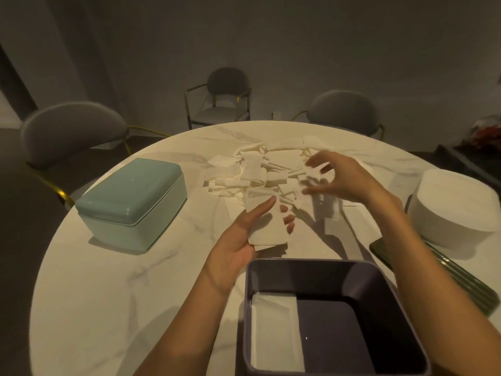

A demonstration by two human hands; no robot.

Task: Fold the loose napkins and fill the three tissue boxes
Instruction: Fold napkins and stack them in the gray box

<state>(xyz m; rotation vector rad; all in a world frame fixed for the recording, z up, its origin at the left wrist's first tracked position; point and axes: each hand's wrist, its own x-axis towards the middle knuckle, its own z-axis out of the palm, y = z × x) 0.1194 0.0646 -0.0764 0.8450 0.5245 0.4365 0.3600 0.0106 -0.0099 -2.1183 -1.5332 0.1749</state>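
Left hand (245, 234) palm-up, holds a folded napkin stack (267, 223): thumb along the top left edge, fingertips curled round the right side. Stack sits just beyond the open purple box (333, 270), above the table. Right hand (341, 180) hovers over the loose napkin pile (260, 169), fingers spread and half-curled; blurred, so can't tell if it has hold of a sheet. Purple box: matte, rounded-rectangular, lidless, one flat white stack on the left of its floor. Mint box (132, 202), lidded, smooth and glossy, far left. White box (458, 204) at right edge. Table (108, 280) round, white marble-look.
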